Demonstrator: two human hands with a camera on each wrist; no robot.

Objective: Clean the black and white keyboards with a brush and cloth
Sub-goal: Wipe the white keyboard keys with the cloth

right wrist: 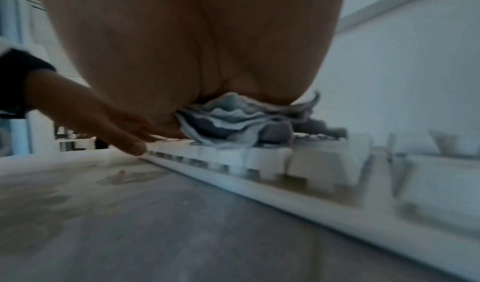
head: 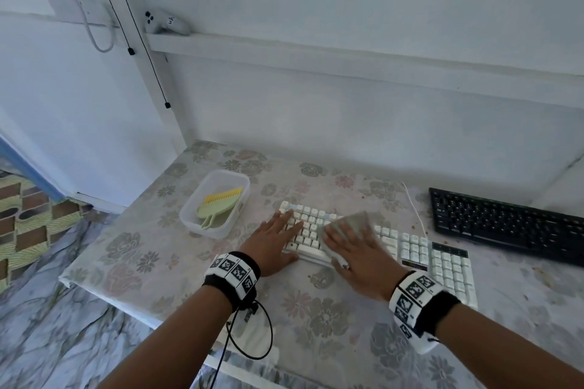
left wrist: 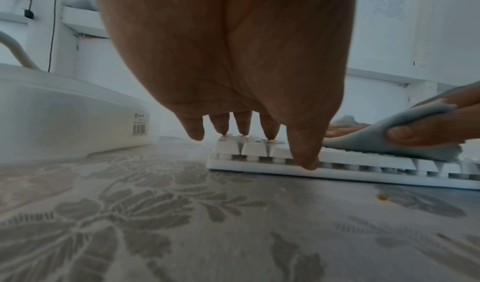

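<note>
Two hands worked on the white full-size plastic keyboard [head: 379, 249], which lay at the table's centre. The left hand [head: 275, 240] rested flat, fingers straight, bracing the keys at the nine o'clock end. The right hand [head: 350, 249] pressed the crumpled grey cloth [head: 358, 221] onto the middle keys, its thumb [left wrist: 415, 134] pinching a fold. The step in hand appeared to be wiping; the next move probably called for sweeping toward three o'clock, over the number pad. The black low-profile keyboard [head: 512, 224] waited at two o'clock, untouched. The pale green brush with yellow bristles [head: 218, 207] sat in a translucent plastic tub [head: 189, 218] at ten o'clock. Crumbs dotted the floral tablecloth [head: 142, 246]; the white cable [head: 414, 208] ran between the keyboards.
</note>
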